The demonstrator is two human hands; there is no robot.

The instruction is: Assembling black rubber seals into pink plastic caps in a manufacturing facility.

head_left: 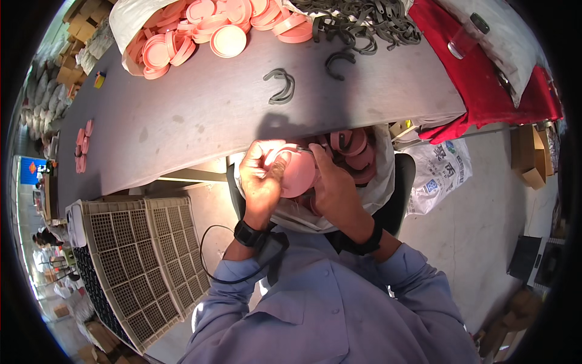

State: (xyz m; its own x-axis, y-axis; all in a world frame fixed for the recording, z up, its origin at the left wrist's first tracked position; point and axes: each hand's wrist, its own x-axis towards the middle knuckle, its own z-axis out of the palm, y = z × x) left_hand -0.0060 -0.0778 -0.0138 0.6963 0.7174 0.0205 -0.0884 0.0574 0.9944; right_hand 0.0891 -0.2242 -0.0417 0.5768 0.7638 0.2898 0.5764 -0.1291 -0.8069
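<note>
Between my hands, above a white sack on my lap, is a round pink plastic lid. My left hand grips its left side, with the thumb lying over the face. The fingers of my right hand close on its upper right edge, where a short piece of dark curved handle shows. How far that handle is seated, I cannot tell. Inside the sack lie several pink lids, some with dark handles. Two loose dark curved handles lie together on the grey table, and another dark handle lies further right.
Pink lids spill from a white sack at the table's far side, beside a heap of dark handles. Small pink parts lie at the left. A clear jar rests on red cloth. Plastic crates stand to my left.
</note>
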